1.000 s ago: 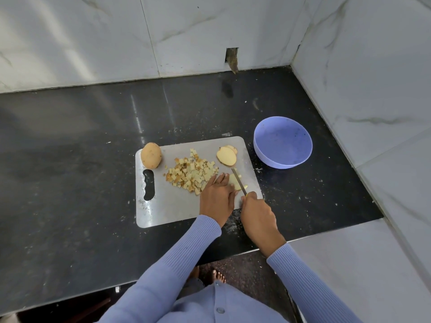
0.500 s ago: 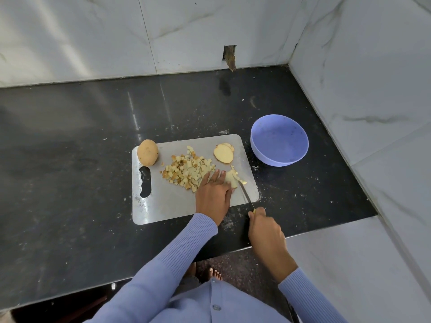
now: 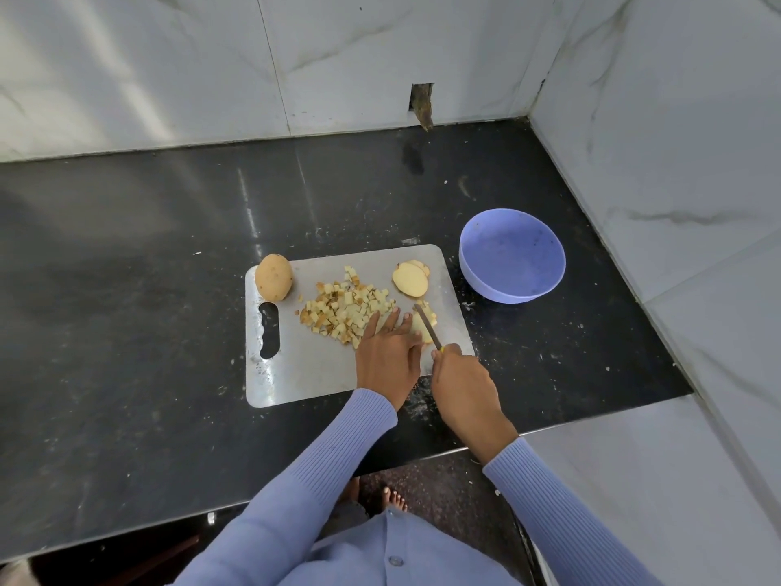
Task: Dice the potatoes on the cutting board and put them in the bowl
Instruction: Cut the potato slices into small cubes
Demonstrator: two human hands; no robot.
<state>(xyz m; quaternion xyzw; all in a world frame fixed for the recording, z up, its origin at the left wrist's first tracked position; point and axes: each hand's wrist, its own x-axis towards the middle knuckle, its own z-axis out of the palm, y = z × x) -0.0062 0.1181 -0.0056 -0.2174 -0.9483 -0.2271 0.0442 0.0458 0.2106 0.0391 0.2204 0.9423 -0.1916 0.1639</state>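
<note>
The person wears a light periwinkle-blue ribbed knit top whose long sleeves end in snug cuffs just behind the left hand [image 3: 389, 361] and the right hand [image 3: 465, 384]. Below the hands, a smooth matching blue garment with a small round button [image 3: 395, 560] covers the torso, and bare toes [image 3: 393, 499] show beneath.

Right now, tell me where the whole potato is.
In the head view, the whole potato sits on the far left corner of the cutting board, just above its handle slot and left of the pile of diced pieces.
</note>
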